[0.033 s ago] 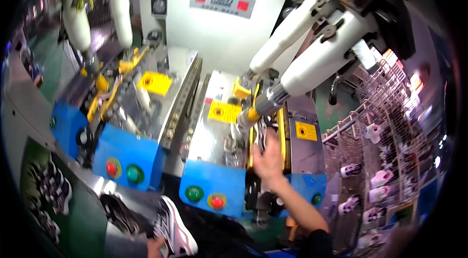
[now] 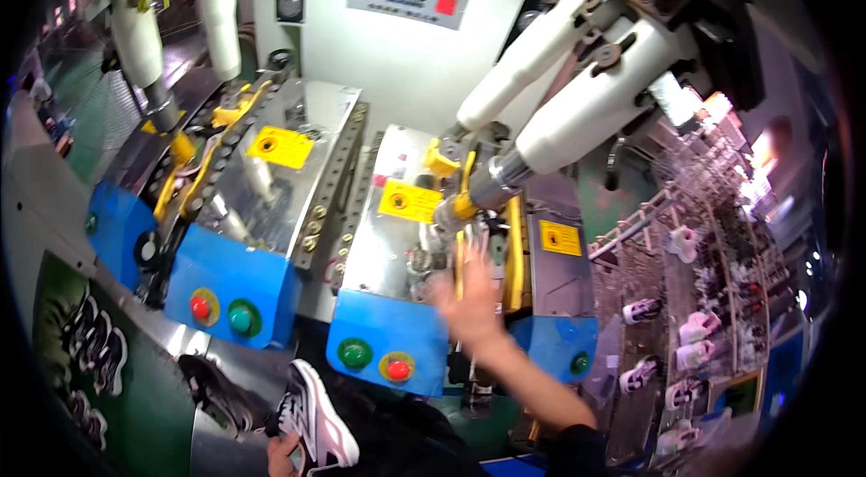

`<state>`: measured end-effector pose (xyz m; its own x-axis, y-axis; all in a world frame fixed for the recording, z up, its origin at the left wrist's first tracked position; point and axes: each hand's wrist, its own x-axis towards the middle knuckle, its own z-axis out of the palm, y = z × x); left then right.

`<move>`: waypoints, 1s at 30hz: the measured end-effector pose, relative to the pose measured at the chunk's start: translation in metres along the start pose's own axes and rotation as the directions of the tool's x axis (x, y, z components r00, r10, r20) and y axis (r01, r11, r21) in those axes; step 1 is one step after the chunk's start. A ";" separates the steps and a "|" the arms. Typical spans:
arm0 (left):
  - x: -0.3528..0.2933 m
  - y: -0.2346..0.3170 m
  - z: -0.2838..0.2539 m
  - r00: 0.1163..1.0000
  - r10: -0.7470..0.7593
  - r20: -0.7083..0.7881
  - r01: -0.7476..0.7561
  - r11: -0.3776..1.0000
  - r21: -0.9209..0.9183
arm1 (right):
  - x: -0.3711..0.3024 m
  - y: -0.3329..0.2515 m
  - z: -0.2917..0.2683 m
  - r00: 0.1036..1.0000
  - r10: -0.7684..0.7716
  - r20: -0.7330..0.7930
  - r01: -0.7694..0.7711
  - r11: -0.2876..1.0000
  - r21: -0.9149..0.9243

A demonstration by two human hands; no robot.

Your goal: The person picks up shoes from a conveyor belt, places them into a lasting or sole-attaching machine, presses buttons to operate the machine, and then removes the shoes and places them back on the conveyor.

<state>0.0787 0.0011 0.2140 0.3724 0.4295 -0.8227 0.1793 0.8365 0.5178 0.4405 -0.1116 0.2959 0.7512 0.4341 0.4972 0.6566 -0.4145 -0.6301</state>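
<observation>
At the lower edge my left hand (image 2: 284, 456) is closed on a black-and-white sneaker (image 2: 316, 418) with a pale pink and white sole, tilted sole outward. My right hand (image 2: 471, 304), smeared by motion, reaches over the right pressing station with its fingers apart and nothing visible in them. Just beyond the fingertips sit the yellow pads (image 2: 516, 256) and the yellow-tipped press rod (image 2: 460, 208). Between the pads something dark shows in part; my hand hides the rest. Beside the held sneaker lies a dark shoe (image 2: 216, 394) on a metal surface.
A blue front panel (image 2: 388, 324) carries a green button (image 2: 354, 353) and a red button (image 2: 397, 369). White cylinder arms (image 2: 577, 121) slant over the right station. A similar left station (image 2: 230, 270) stands alongside. Wire racks with several shoes (image 2: 695, 355) stand right; more sneakers (image 2: 95, 342) lie far left.
My right hand has shifted left and slightly toward me, away from the yellow pads. My left hand still holds the sneaker. The whole view has shifted slightly.
</observation>
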 end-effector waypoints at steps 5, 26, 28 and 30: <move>-0.024 0.005 -0.010 0.995 0.091 0.049 -0.093 0.995 0.043 | -0.075 -0.065 0.117 0.862 -0.461 0.211 0.476 0.879 -0.023; 0.055 -0.060 -0.244 0.140 0.741 -0.656 -0.375 0.653 0.658 | -0.229 -0.162 0.128 0.709 -0.215 0.672 -0.344 0.725 0.596; 0.086 -0.054 -0.251 0.321 0.682 -0.657 -0.384 0.728 0.568 | -0.226 -0.161 0.149 0.724 -0.095 0.683 -0.453 0.682 0.574; 0.078 -0.007 -0.233 0.610 0.653 -0.448 -0.499 0.756 0.424 | -0.205 -0.177 0.160 0.760 -0.131 0.637 -0.264 0.832 0.487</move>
<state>-0.1058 0.1083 0.0913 -0.0632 0.9611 -0.2687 0.3355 0.2741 0.9013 0.1594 0.0010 0.2099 0.4415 0.8936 0.0807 0.3152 -0.0703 -0.9464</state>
